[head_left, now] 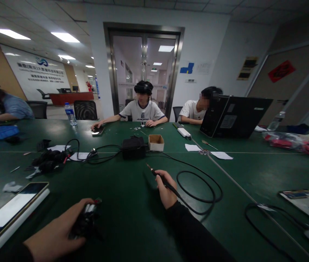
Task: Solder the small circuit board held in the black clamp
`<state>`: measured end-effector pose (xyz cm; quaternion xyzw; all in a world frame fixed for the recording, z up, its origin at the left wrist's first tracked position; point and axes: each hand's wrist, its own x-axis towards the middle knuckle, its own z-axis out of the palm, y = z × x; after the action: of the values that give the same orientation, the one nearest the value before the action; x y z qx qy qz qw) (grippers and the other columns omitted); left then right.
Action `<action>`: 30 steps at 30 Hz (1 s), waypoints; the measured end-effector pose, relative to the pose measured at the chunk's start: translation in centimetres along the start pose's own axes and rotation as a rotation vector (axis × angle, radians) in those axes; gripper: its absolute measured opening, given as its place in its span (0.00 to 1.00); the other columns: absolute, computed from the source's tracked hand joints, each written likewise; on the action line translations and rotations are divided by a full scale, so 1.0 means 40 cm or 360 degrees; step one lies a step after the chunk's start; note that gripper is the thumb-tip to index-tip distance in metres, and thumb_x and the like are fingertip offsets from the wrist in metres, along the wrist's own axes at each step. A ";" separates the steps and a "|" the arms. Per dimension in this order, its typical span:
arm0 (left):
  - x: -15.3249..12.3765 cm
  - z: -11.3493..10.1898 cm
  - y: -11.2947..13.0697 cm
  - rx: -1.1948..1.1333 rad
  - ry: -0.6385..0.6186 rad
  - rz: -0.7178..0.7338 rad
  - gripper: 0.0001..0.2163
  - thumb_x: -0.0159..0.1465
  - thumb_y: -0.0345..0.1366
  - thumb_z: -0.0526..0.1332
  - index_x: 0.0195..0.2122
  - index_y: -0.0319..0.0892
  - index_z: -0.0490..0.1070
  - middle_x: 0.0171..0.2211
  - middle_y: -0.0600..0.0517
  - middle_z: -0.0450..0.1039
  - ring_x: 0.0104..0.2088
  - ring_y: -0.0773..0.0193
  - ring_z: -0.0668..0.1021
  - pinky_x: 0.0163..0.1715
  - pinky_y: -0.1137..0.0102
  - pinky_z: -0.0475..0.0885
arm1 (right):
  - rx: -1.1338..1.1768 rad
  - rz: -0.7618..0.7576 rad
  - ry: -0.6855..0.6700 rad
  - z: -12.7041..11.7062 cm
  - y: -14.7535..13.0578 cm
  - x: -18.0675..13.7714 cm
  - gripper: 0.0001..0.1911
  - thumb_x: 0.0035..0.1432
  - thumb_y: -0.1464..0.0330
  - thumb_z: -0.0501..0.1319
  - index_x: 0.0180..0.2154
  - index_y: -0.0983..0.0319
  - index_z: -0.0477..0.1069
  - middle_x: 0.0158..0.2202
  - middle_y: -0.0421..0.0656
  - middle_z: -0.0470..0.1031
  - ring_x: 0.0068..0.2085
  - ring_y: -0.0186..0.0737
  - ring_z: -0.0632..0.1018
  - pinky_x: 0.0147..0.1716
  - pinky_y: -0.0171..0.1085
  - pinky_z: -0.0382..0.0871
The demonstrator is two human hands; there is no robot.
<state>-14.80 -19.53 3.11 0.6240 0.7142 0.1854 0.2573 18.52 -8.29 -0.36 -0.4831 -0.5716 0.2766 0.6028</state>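
Observation:
My right hand [166, 187] is closed round the black handle of a soldering iron [160, 175], its thin metal tip pointing up and left above the green table. A black cord trails from the handle and loops to the right. At the lower left, my left hand [64, 225] is curled round a dark, lumpy object [85, 220] with a silvery part and a bit of red at its top. Blur and shadow hide what kind of thing it is. The black box-shaped unit [134, 147] and an open small cardboard box [156, 142] stand beyond the iron's tip.
A phone on a white block [18, 213] lies left of my left hand. Tangled black parts and cables [51, 158] sit farther back. A screwdriver [209, 145] and paper slips [221, 155] lie right of centre. Co-workers [143, 109] sit across the table [132, 203].

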 end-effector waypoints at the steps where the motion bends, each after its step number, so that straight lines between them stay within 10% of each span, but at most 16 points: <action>1: 0.017 0.011 0.031 -0.0025 -0.0057 0.0076 0.34 0.43 0.42 0.65 0.56 0.54 0.67 0.57 0.54 0.72 0.57 0.51 0.74 0.61 0.61 0.65 | 0.0000 -0.0001 -0.0003 0.000 -0.003 0.000 0.11 0.59 0.63 0.59 0.39 0.61 0.76 0.32 0.43 0.78 0.30 0.40 0.77 0.28 0.35 0.70; 14: 0.234 0.147 0.296 -0.0058 -0.0343 0.0312 0.33 0.49 0.40 0.69 0.57 0.46 0.61 0.54 0.44 0.70 0.48 0.51 0.78 0.46 0.64 0.74 | 0.0027 -0.0013 0.0062 0.003 -0.006 0.001 0.10 0.59 0.65 0.60 0.39 0.61 0.77 0.33 0.44 0.79 0.32 0.41 0.79 0.31 0.36 0.71; 21: 0.305 0.219 0.350 -0.0157 -0.0297 0.0315 0.30 0.49 0.39 0.69 0.54 0.46 0.61 0.49 0.45 0.71 0.33 0.58 0.79 0.23 0.72 0.73 | 0.0023 -0.0028 0.0069 0.004 0.000 0.003 0.11 0.59 0.64 0.60 0.38 0.62 0.76 0.33 0.43 0.79 0.34 0.42 0.79 0.32 0.36 0.72; 30: 0.357 0.260 0.354 -0.0455 -0.0300 0.0345 0.36 0.48 0.44 0.71 0.57 0.45 0.59 0.51 0.39 0.70 0.31 0.57 0.79 0.18 0.72 0.71 | 0.0013 -0.0049 0.0072 0.002 0.000 0.004 0.11 0.59 0.64 0.59 0.39 0.61 0.76 0.34 0.44 0.79 0.35 0.43 0.79 0.33 0.37 0.72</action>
<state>1.43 -3.88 1.15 0.6689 0.5820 0.2522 0.3876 18.46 -8.14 -0.29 -0.4779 -0.5641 0.2585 0.6218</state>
